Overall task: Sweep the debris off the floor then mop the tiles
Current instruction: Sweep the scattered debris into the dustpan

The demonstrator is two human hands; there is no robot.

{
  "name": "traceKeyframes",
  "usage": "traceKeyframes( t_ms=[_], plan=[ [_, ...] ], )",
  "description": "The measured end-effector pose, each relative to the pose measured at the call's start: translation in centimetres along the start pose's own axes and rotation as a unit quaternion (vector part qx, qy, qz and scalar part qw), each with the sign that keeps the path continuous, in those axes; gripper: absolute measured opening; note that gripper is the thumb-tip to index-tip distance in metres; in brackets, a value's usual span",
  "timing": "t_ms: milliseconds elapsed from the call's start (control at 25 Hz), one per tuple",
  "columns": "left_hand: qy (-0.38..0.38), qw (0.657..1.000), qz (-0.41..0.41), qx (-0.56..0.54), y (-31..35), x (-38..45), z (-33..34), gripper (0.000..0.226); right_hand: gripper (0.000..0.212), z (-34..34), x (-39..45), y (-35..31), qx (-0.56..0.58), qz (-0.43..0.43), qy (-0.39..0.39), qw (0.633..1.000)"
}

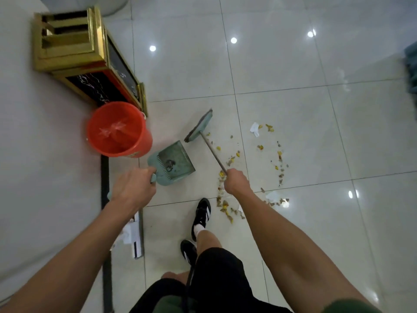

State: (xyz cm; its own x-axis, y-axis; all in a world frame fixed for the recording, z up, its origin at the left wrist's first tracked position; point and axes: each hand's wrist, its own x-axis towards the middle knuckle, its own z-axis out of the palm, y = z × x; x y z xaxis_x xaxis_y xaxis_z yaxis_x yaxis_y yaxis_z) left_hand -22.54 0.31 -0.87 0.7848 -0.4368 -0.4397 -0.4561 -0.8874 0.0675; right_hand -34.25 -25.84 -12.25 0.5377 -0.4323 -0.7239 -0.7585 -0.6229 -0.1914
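You stand on glossy pale tiles (293, 64); debris (228, 199) scatters right of centre. Your left hand (133, 188) grips the dustpan (173, 163) handle — your right hand (234, 180) wraps the broom (199, 126) stick. A red bucket (117, 129) and gold bin (74, 46) crowd the upper left.

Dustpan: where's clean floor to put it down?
Bare tiles lie beyond the teal broom head, and between the teal plastic dustpan and the black shoe. It is crowded right of the broom handle, where yellow-brown scattered debris spreads.

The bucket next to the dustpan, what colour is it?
Orange-red, with a clear plastic liner inside; the bucket shows plainly in the head view, beside the dustpan.
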Motion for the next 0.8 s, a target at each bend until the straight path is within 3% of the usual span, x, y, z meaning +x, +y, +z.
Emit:
traceKeyframes(
  t_ms=[240,480,800],
  plan=[
    [-0.012,0.998,0.056,0.034,2.0,5.7,-2.2,0.023,0.027,-2.2,1.7,1.8,-0.021,0.033,-0.024,0.999],
    [-0.04,0.993,0.105,0.035,5.2,9.5,-5.2,0.024,0.033,-2.0,-3.0,7.5,-0.017,0.116,-0.028,0.993],
    [-0.036,0.973,0.217,0.07,5.6,12.8,-7.5,0.021,0.03,-3.4,-7.0,4.2,-0.004,0.194,0.011,0.981]
  ],
)
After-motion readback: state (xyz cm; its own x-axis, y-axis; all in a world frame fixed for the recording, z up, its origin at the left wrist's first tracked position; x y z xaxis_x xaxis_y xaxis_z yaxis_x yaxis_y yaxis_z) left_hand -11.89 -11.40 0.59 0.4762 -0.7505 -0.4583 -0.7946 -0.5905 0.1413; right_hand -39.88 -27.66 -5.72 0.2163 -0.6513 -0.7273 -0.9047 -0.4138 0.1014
